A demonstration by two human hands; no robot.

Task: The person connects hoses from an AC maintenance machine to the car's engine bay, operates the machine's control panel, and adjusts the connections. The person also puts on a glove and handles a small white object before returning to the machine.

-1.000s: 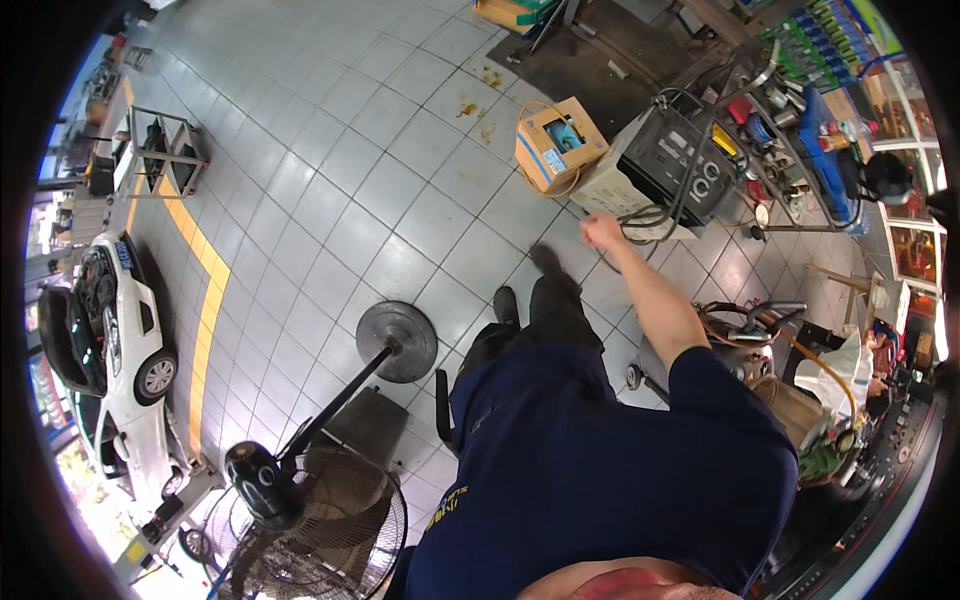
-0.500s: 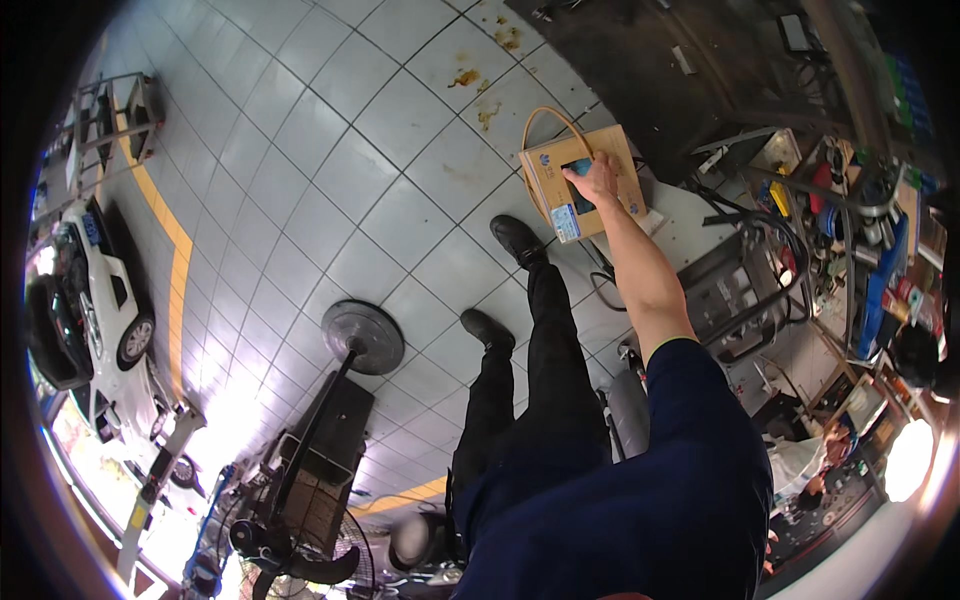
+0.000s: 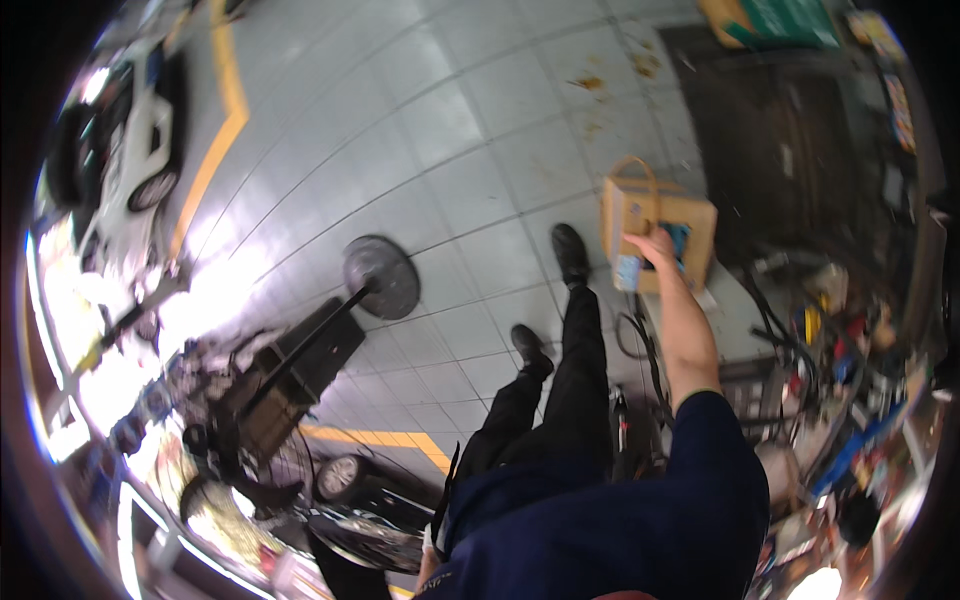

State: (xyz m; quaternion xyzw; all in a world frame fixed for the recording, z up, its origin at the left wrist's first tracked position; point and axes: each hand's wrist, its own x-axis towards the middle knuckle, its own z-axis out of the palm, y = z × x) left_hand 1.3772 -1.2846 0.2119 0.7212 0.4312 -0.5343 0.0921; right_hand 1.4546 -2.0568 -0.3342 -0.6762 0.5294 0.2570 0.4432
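While I watched from far off through the head view, the right hand (image 3: 655,248) had gone from open air beside the black cables (image 3: 640,330) a second earlier to the cardboard box (image 3: 622,215), and it was still at the box now. That put the work on the box's top, where blue stuff (image 3: 679,238) showed just right of the hand. I saw the thumb spread out to the left, but the other fingers were blurred, so I could not tell whether they gripped anything. The box sat right of the far shoe (image 3: 569,252), with a tan loop (image 3: 632,165) arching over its far end. My view had swung too, leaving the round stand base (image 3: 382,277) well to the left. Of the left hand (image 3: 429,565), only a sliver seemed to show at the near edge, its fingers unreadable.
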